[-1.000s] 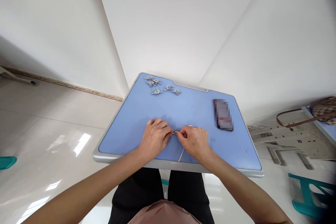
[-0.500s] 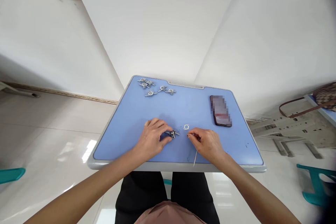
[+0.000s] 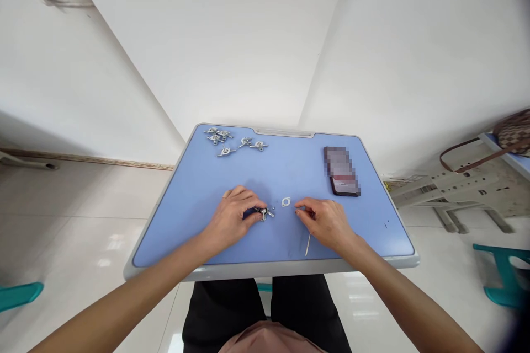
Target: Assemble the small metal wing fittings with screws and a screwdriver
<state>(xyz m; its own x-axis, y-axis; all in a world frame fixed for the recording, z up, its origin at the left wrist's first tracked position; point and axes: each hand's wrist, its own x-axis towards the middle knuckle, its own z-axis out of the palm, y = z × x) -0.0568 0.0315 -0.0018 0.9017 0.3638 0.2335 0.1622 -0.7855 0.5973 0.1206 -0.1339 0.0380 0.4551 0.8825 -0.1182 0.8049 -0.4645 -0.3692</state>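
Observation:
My left hand rests at the front left of the blue desk. Its thumb and fingertips are closed on a small metal part with prongs, partly hidden by the fingers. A flat, pale metal plate with a round hole lies between my two hands, touched by neither. Just right of it, my right hand is closed, thumb against forefinger, around a thin pale stick whose end sticks out below the palm. A tiny loose bit lies beside the metal part.
Several assembled metal parts lie at the back left of the blue desk. A phone lies at the right. Beyond the desk stands a white wall; a brown checked bag is on another desk at far right.
The view has shifted slightly, moving the desk leftward. My left fingers have closed more on the pronged metal part and turned it. My right hand has moved a little away from the plate.

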